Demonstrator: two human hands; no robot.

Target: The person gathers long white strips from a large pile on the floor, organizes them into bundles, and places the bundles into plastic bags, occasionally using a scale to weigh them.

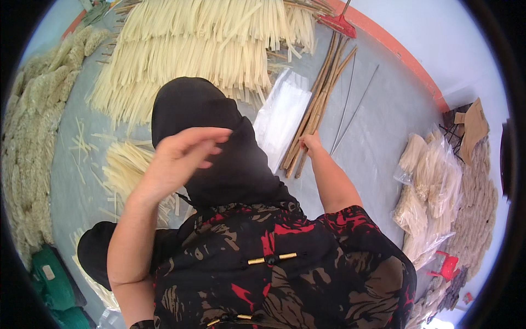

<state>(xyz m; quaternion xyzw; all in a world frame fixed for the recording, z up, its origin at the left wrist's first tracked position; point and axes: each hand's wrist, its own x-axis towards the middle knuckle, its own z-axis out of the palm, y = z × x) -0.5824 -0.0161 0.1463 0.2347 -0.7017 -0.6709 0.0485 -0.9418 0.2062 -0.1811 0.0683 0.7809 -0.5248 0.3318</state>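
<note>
My left hand [183, 156] is raised over my black-clad knee [192, 109], its fingers slightly bent and apart with nothing visible in them. My right hand [309, 141] reaches to a bundle of long brown wooden sticks [326, 88] on the grey floor and closes on the near part of them. Just left of the sticks lies a flat stack of clear plastic sheeting [280, 115]. Two thin metal rods [356, 109] lie to the right. A loose pile of pale yellow flat strips [126, 167] is beside my knee, partly hidden by my left arm.
Rows of pale strips on sticks [181, 60] cover the far floor, near a red broom [339, 24]. Shaggy bundles [30, 142] line the left side, with green cases [52, 277] below. Bagged strips [424, 192], cardboard [471, 126] and a red stool [445, 265] stand right.
</note>
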